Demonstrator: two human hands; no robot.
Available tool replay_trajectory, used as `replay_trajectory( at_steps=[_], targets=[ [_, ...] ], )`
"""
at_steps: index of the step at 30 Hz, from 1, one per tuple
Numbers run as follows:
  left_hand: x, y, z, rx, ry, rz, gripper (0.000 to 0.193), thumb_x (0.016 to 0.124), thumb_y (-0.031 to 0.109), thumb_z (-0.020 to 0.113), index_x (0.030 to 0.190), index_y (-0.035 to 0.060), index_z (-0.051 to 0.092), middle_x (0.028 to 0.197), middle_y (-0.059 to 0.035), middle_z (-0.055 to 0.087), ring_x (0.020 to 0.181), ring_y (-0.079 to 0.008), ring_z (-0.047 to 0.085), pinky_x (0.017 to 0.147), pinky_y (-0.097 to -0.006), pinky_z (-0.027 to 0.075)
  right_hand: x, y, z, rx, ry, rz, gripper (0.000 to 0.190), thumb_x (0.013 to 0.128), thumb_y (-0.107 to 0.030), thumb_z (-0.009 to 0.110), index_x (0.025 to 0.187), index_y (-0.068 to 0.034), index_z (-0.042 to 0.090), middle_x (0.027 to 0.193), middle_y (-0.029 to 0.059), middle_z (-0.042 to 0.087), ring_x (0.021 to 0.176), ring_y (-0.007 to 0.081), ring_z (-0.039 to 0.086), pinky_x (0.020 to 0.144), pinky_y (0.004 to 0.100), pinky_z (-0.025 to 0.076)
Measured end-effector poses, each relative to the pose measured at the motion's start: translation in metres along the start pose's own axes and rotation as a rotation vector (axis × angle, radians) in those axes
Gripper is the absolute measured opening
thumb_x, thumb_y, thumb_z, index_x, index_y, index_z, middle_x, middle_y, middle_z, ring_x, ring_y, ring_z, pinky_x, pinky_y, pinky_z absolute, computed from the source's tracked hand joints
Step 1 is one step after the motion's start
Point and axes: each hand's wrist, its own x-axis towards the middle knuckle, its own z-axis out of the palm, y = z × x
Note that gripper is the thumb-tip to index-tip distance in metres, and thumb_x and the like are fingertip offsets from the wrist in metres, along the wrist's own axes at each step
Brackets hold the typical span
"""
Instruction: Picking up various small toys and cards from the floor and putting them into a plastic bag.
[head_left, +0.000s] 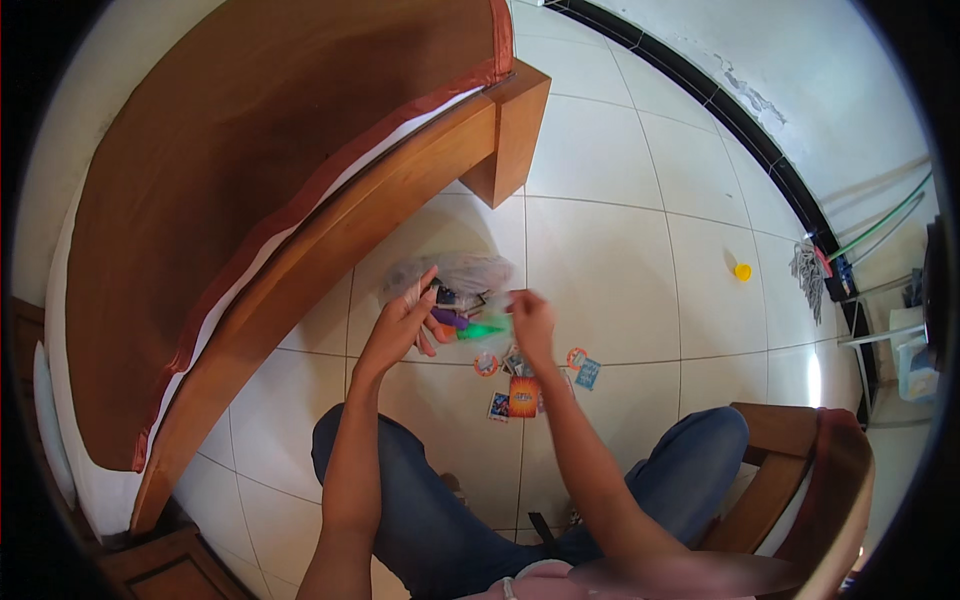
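A clear plastic bag (469, 271) lies on the tiled floor before me, with its mouth towards me and mixed small things inside. My left hand (405, 322) is at the bag's left side, thumb and fingers spread; whether it grips the film is not clear. Close to its fingertips are a purple object (450, 318) and a blurred green pointed object (480, 330). On the bag's right edge, the fingers of my right hand (532, 322) are closed and blurred, seemingly pinching the film. Beneath my right wrist lies an orange card (523, 397) bearing writing.
Several cards lie around, including a blue one (588, 373), with round orange-rimmed discs (486, 364) nearby. A wooden bed frame (375, 225) runs along the left. Rightward are a yellow cup-like object (742, 272), a mop (810, 277) and a cushioned wooden seat (776, 480).
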Motion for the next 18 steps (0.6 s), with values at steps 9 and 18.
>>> replay_trajectory(
  at_steps=[9,18],
  targets=[
    [0.003,0.006,0.009,-0.009,-0.03,0.013,0.054,0.099,0.035,0.039,0.145,0.0113,0.026,0.069,-0.0104,0.062,0.048,-0.0139,0.058,0.046,-0.0242,0.048,0.016,0.108,-0.026,-0.779,-0.075,-0.2,0.034,0.067,-0.015,0.075,0.096,-0.002,0.062,0.099,0.0167,0.056,0.097,0.0375,0.052,0.081,0.0445,0.048],
    [0.004,0.002,0.007,-0.02,0.002,0.011,0.055,0.099,0.035,0.039,0.145,0.0095,0.025,0.069,-0.0082,0.063,0.046,-0.0125,0.057,0.044,-0.023,0.045,0.024,0.115,-0.07,-0.587,-0.04,-0.063,0.014,0.079,-0.012,0.06,0.088,-0.001,0.06,0.091,0.0195,0.059,0.089,0.0372,0.057,0.074,0.0423,0.049]
  ],
)
